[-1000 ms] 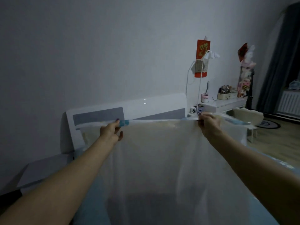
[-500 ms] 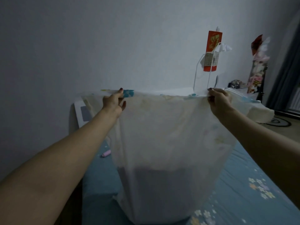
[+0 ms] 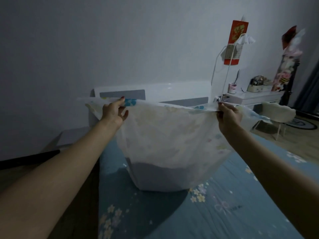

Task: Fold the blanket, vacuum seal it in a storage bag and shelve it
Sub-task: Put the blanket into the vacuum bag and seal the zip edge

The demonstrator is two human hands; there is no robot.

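Storage bag (image 3: 172, 135) pinched at top edge by left hand (image 3: 113, 112) and right hand (image 3: 228, 116). Thin, limp, likely slippery; blanket (image 3: 160, 176) weighs bottom. Best held at 2 upper corners.

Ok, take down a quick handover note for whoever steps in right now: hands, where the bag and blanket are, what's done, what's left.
Left hand: pinches the top edge of the storage bag.
Right hand: grips the same edge.
Bag held upright, its bottom resting on the bed; a dark mass, apparently the folded blanket, sits low inside.
Done: blanket seemingly folded and bagged.
Left: close the bag, vacuum it, shelve it.
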